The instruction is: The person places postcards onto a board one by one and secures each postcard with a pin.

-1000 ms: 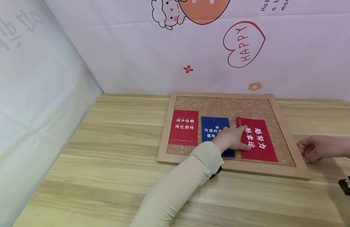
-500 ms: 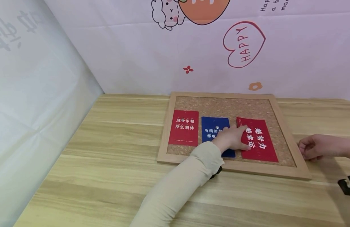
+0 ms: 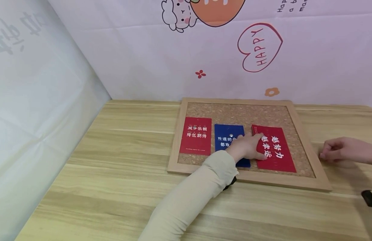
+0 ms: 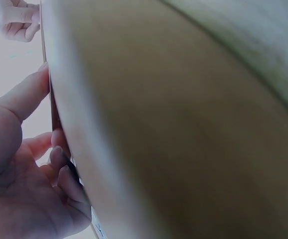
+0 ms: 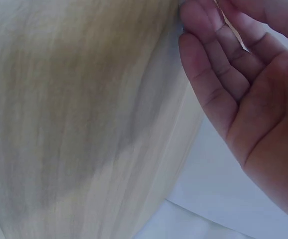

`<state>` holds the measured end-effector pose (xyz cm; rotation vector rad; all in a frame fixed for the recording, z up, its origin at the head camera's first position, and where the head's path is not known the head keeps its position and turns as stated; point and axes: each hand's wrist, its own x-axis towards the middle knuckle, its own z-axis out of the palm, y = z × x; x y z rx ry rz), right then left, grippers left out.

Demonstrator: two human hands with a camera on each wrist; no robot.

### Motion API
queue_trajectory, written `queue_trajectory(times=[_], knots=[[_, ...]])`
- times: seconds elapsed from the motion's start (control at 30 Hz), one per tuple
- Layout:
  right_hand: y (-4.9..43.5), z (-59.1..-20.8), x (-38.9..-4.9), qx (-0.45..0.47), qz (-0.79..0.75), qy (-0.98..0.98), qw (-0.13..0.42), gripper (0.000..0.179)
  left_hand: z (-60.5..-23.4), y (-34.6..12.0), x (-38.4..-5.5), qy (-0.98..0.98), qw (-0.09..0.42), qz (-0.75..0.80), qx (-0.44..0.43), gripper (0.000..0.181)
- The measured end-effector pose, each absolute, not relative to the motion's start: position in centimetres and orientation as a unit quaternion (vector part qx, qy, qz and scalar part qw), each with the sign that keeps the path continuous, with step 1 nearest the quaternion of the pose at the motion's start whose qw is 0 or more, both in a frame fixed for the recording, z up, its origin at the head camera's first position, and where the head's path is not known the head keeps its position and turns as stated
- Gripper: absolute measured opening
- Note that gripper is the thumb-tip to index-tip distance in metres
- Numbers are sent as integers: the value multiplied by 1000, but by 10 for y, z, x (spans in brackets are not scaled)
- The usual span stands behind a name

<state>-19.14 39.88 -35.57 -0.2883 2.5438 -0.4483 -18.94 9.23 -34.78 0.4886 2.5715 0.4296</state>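
Note:
A wood-framed cork board (image 3: 234, 112) lies on the table, bearing two red cards and a blue one. My left hand (image 3: 246, 146) rests on the board, its thumb and index fingertips on the right-hand red card (image 3: 277, 150). It covers part of the blue card (image 3: 225, 130), where a silvery round pin (image 3: 231, 135) shows. The left red card (image 3: 195, 137) also bears a pin (image 3: 194, 127). My right hand (image 3: 348, 150) is just right of the frame, low over the table, with fingers bent in. In the right wrist view, my right hand (image 5: 253, 94) hides whatever its fingertips may hold.
The wooden table (image 3: 113, 160) extends left of the board and in front of it. A white printed cloth (image 3: 137, 63) hangs behind, against the table's back edge. Another pale cloth (image 3: 38, 110) hangs along the left side.
My right hand has moved slightly right and away from me, off the frame's right edge. My left hand and the cards stay in place.

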Motion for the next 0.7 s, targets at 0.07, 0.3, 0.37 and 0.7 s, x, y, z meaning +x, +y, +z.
queue_trajectory(times=[0.07,0.3,0.37,0.7], knots=[[398,-354,-193,-93,-169,945,262,14,-348,93,-190,940,242,158,179,76],[396,-353,-196,-87,-190,947,246,14,-348,92,-190,940,240,158,182,76],[394,-353,-196,-84,-195,947,241,14,-347,92,-189,940,238,158,185,76],[382,-349,-197,-72,-230,948,206,21,-346,91,-188,941,234,158,188,76]])
